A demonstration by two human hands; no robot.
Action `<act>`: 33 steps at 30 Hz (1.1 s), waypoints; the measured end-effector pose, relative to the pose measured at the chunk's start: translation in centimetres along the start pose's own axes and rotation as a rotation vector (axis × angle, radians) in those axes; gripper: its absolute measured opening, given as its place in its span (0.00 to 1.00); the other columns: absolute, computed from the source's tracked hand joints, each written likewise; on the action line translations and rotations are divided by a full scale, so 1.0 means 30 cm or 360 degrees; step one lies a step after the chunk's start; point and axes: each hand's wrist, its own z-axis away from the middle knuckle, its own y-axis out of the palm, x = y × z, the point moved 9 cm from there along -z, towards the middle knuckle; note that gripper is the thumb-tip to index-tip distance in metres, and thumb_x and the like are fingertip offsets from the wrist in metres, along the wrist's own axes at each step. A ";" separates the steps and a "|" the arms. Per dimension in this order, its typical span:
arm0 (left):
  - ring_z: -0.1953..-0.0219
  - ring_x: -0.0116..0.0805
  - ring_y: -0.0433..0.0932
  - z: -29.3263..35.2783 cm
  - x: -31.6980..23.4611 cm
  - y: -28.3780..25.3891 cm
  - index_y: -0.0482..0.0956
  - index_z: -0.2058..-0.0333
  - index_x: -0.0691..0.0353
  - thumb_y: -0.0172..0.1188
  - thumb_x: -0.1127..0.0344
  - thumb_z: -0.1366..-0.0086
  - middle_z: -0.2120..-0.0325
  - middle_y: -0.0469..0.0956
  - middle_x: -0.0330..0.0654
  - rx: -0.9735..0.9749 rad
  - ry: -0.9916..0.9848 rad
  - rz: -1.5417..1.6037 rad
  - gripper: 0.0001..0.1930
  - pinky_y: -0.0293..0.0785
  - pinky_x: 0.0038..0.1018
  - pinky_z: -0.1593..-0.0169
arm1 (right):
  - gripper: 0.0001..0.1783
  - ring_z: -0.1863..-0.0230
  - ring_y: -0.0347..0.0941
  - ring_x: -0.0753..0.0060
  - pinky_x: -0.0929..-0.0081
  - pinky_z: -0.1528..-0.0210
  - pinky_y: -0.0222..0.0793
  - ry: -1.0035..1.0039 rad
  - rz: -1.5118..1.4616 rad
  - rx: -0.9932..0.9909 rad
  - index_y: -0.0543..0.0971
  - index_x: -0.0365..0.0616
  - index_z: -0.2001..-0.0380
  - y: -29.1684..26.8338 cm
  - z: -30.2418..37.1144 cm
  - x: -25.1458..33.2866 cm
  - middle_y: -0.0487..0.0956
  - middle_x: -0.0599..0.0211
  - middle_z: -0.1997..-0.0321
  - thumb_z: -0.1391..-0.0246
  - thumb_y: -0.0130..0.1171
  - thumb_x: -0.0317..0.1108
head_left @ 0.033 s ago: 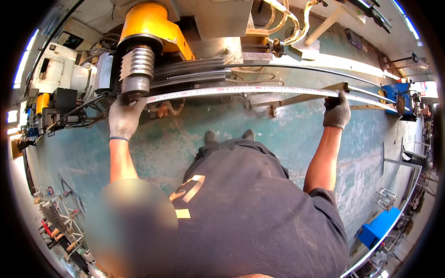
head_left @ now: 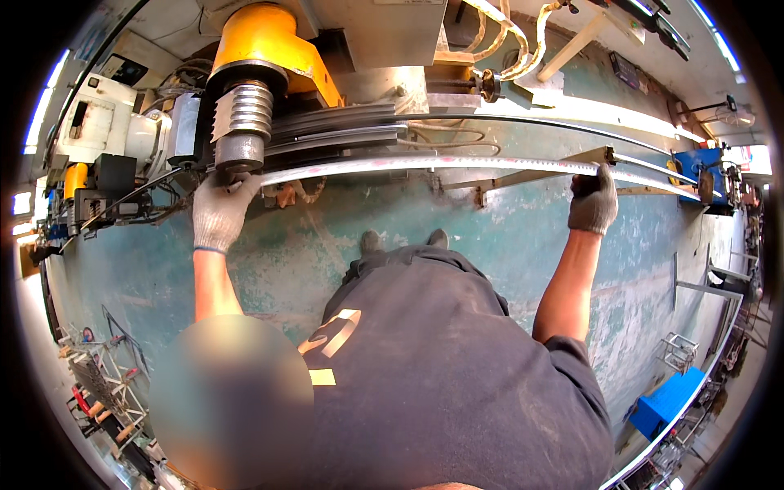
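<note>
A long white tape measure blade [head_left: 433, 162] is stretched across in front of me, slightly bowed and smeared by motion. My left hand [head_left: 219, 214], in a pale knitted glove, is closed on its left end, just below a ribbed steel cylinder [head_left: 249, 110]. At the other end my gloved right hand [head_left: 594, 206] is wrapped round the dark tape measure case [head_left: 583, 184], which the fingers partly hide. Behind the blade run long metal bars [head_left: 331, 135] on the machine bed.
The yellow machine head [head_left: 260, 37] rises above my left hand. A metal bracket arm [head_left: 531, 173] juts out beyond the blade, toward a blue machine part [head_left: 701, 173] at the far right. Worn green floor [head_left: 482, 216] lies below; a blue box [head_left: 665, 402] sits at lower right.
Both hands have shifted very slightly toward me. The tape blade has dropped a little nearer and looks more blurred. Both grips stay as they were.
</note>
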 end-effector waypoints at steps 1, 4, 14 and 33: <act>0.66 0.31 0.85 0.033 -0.009 0.012 0.88 0.55 0.67 0.76 0.57 0.34 0.68 0.87 0.39 0.0094 -0.0055 0.0195 0.18 0.81 0.30 0.56 | 0.17 0.71 0.84 0.64 0.70 0.65 0.80 -0.0399 0.0666 0.0152 0.86 0.37 0.52 0.029 0.066 0.057 0.87 0.58 0.70 0.24 0.59 0.42; 0.68 0.19 0.75 0.164 -0.124 0.129 0.87 0.57 0.67 0.76 0.65 0.32 0.70 0.81 0.30 0.0358 -0.0188 0.0578 0.12 0.75 0.23 0.62 | 0.14 0.72 0.82 0.67 0.71 0.67 0.79 -0.0152 0.0220 0.0485 0.86 0.37 0.53 0.248 0.325 0.023 0.83 0.60 0.72 0.25 0.62 0.38; 0.68 0.18 0.74 0.262 -0.248 0.380 0.88 0.56 0.63 0.74 0.66 0.28 0.70 0.79 0.28 0.0498 -0.0043 0.0762 0.08 0.74 0.23 0.63 | 0.17 0.76 0.77 0.73 0.74 0.68 0.70 0.0261 0.0492 0.0924 0.86 0.35 0.61 0.640 0.648 -0.059 0.83 0.63 0.77 0.25 0.65 0.41; 0.66 0.22 0.78 0.238 -0.417 0.268 0.87 0.56 0.67 0.76 0.69 0.31 0.65 0.82 0.36 -0.0194 0.0641 0.0545 0.11 0.77 0.25 0.60 | 0.19 0.57 0.88 0.68 0.67 0.48 0.81 -0.0305 0.1129 0.1094 0.90 0.39 0.53 0.936 0.597 -0.263 0.92 0.57 0.57 0.34 0.73 0.44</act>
